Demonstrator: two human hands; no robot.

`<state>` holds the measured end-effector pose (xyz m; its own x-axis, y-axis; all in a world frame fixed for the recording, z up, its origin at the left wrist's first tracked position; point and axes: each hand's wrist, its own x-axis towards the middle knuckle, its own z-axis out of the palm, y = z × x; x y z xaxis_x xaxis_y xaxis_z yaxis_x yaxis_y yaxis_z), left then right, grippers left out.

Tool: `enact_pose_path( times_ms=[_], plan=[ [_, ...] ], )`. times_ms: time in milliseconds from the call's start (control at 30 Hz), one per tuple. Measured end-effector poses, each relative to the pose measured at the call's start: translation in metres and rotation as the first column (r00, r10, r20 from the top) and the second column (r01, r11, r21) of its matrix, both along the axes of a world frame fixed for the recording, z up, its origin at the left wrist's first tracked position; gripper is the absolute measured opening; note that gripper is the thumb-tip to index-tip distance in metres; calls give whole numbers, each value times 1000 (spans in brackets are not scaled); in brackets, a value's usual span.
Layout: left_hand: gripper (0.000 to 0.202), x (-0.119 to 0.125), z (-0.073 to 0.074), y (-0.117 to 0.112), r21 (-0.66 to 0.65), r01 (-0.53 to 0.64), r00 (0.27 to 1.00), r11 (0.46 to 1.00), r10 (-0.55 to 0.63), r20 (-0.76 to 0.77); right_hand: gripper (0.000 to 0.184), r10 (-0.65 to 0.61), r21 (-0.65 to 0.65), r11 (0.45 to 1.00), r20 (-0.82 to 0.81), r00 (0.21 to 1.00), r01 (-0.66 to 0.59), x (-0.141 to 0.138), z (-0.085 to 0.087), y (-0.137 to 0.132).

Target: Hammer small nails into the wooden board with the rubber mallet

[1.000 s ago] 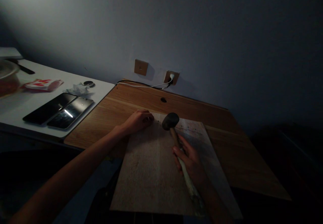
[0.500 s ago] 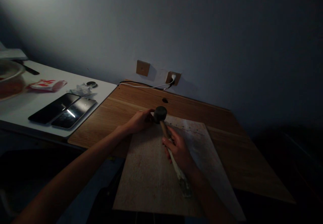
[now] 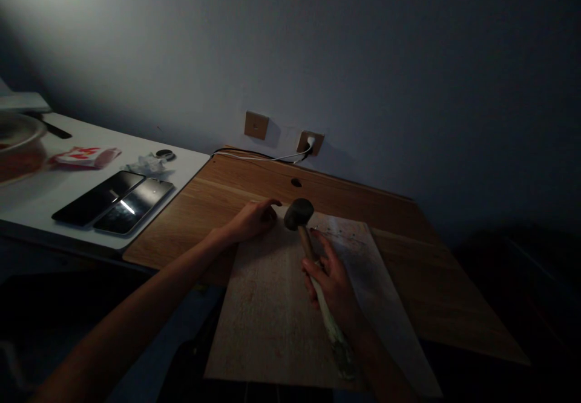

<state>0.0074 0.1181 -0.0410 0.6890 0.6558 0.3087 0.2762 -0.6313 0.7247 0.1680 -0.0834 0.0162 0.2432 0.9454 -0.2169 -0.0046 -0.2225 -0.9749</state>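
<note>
My right hand (image 3: 333, 282) is wrapped round the handle of a rubber mallet (image 3: 299, 213). The dark head points away from me, over the far edge of a thin wooden board (image 3: 267, 306). The handle slants back toward me, its lower end pale and worn. On the far left corner of the board rests my left hand (image 3: 254, 220), fingers bent and index fingertip near the thumb. Anything pinched there is too dark and small to make out. Several small nail-like points (image 3: 340, 232) stand in a row along the board's far edge, right of the mallet head.
Under the board is a brown wooden desk (image 3: 408, 258) against the wall. On the white table (image 3: 27, 200) at left lie two phones (image 3: 134, 206), a red-and-white packet (image 3: 86, 157), crumpled plastic (image 3: 145, 164) and a tub (image 3: 20, 149). Cables run to a wall socket (image 3: 311, 143).
The mallet head has moved right and slightly toward me, away from my left fingers. My right hand has shifted with it. My left hand stays nearly in place.
</note>
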Motion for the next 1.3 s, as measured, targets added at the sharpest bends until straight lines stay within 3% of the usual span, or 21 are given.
enact_pose_path(
  times_ms=[133,300,433,567,633,733,867,1000,1067,1167,1300],
  plan=[
    [48,0,0,1,13,10,1000,1000,-10,4,84,-226,-72,972,-39,973,223,13,-7,-41],
    [47,-1,-2,1,35,12,1000,999,-11,-24,69,-344,-111,935,-46,938,337,34,-26,-77],
    [46,1,-1,2,54,-18,999,998,20,-27,56,-281,4,958,200,939,286,40,-27,-77],
    [37,-2,3,-2,167,-76,997,983,78,-4,64,-85,-132,984,247,965,120,37,-24,-65],
    [37,-10,7,-13,248,-113,993,962,119,-9,62,-24,-167,984,246,969,67,37,-24,-61],
    [37,-33,11,-47,393,-190,965,900,245,-95,53,-40,-68,995,345,938,67,40,-23,-63],
    [42,-69,11,-106,494,-212,898,843,368,-241,42,-68,34,998,566,822,60,51,-19,-81],
    [47,-82,12,-141,464,-147,907,873,306,-290,36,-143,96,990,715,685,106,70,-30,-105],
    [50,-77,15,-147,449,-134,912,884,287,-292,35,-202,153,979,776,598,133,84,-42,-115],
    [50,-61,21,-150,420,-141,907,896,287,-308,33,-280,260,960,871,403,106,107,-62,-126],
    [52,-24,26,-154,367,-33,930,930,162,-329,37,-371,347,927,903,218,140,144,-73,-144]
  ],
)
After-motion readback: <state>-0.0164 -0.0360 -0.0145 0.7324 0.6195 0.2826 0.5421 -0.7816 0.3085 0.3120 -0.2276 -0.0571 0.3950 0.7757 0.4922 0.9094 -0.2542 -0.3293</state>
